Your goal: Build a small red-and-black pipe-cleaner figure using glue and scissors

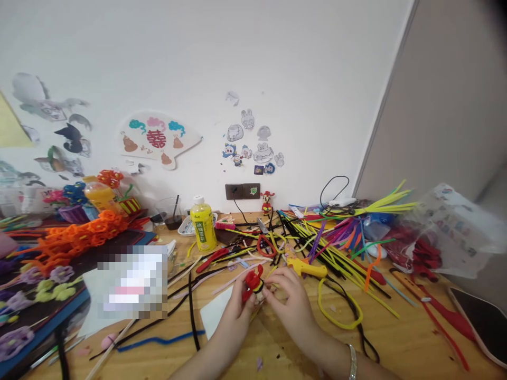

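Both hands meet low in the middle of the head view over a wooden table point(400, 343). My left hand point(233, 314) is closed around a small red pipe-cleaner figure point(252, 283) with a yellow and black band. My right hand point(287, 295) pinches the same figure from the right side, fingers curled, a bracelet on its wrist. A yellow glue gun point(307, 268) lies just beyond my right hand. A white sheet point(214, 316) lies beneath my left hand.
Heaps of coloured pipe cleaners point(336, 237) spread across the right half of the table. A yellow drink bottle point(203, 224) stands at the back. Orange pipe-cleaner flowers point(75, 237) and purple ones sit on a dark board at left. A plastic bag point(451, 232) lies far right.
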The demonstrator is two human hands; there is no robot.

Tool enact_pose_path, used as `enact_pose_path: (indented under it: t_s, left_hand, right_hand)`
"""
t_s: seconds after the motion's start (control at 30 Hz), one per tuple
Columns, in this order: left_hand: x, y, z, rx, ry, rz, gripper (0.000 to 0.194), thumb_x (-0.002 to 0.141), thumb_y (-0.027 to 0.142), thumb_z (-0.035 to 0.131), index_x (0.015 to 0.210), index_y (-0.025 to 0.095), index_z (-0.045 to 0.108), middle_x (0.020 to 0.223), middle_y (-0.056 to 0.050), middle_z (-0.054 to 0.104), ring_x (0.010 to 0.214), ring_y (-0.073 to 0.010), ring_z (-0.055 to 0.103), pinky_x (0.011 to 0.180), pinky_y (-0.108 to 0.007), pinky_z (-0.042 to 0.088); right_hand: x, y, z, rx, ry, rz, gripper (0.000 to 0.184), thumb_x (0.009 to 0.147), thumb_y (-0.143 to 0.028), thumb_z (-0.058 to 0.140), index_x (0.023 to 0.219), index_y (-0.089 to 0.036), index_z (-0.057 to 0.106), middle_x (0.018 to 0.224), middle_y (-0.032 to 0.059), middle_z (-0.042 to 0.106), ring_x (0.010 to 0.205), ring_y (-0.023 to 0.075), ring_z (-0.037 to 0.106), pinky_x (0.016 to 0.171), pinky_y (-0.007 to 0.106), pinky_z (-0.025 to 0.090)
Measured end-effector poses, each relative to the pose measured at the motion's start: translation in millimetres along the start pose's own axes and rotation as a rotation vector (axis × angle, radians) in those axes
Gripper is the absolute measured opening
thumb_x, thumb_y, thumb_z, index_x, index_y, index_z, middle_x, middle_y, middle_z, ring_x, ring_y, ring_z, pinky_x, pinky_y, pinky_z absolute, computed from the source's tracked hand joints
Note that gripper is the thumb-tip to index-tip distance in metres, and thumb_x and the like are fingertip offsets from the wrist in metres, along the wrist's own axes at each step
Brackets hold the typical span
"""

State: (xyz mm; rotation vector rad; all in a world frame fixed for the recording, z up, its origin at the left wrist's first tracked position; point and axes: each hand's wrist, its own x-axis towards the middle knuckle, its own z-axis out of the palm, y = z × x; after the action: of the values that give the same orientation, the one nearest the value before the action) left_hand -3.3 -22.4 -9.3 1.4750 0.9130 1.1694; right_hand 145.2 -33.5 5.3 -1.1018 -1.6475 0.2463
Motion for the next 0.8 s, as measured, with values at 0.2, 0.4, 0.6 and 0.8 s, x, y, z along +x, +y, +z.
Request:
enact_pose_path:
  t_s: [0.2,0.4,0.6,0.8]
  left_hand:
    - [-2.2,5.5,1.8,0.048,0.004,-0.005,0.039,0.083,0.031,0.047,0.12,0.023,0.043,0.128,-0.01,0.048,0.121,-0.0234,0.04,0.104,-0.04,0.027]
    - [-3.4,10.1,3.4,0.086,0.007,-0.014,0.039,0.082,0.027,0.046,0.121,0.023,0.041,0.129,-0.01,0.048,0.121,-0.022,0.041,0.103,-0.038,0.028]
    - [-3.5,13.9,4.1,0.113,0.011,-0.02,0.041,0.081,0.03,0.048,0.12,0.022,0.042,0.127,-0.01,0.05,0.121,-0.0224,0.041,0.103,-0.037,0.03]
    - [-4.3,15.2,4.8,0.139,0.027,-0.001,0.039,0.08,0.027,0.048,0.118,0.022,0.043,0.127,-0.01,0.051,0.121,-0.0228,0.042,0.103,-0.039,0.029]
  right_hand:
    - [-1.5,1.1,1.4,0.0,-0.005,0.005,0.012,0.073,-0.012,0.057,0.08,-0.021,0.063,0.084,0.004,0.059,0.082,0.0185,0.055,0.073,0.031,0.045]
    - [-2.2,0.6,1.2,0.002,-0.037,0.007,0.016,0.072,-0.01,0.056,0.082,-0.02,0.063,0.084,0.0043,0.06,0.082,0.0186,0.055,0.074,0.031,0.045]
    - [-1.4,-1.6,1.5,0.017,-0.037,0.038,0.014,0.071,-0.01,0.057,0.078,-0.02,0.063,0.082,0.0045,0.06,0.082,0.0189,0.055,0.074,0.031,0.045]
    - [-0.5,-1.5,2.8,0.11,-0.011,0.092,0.012,0.07,-0.012,0.059,0.076,-0.02,0.065,0.079,0.0032,0.06,0.08,0.018,0.055,0.073,0.03,0.045]
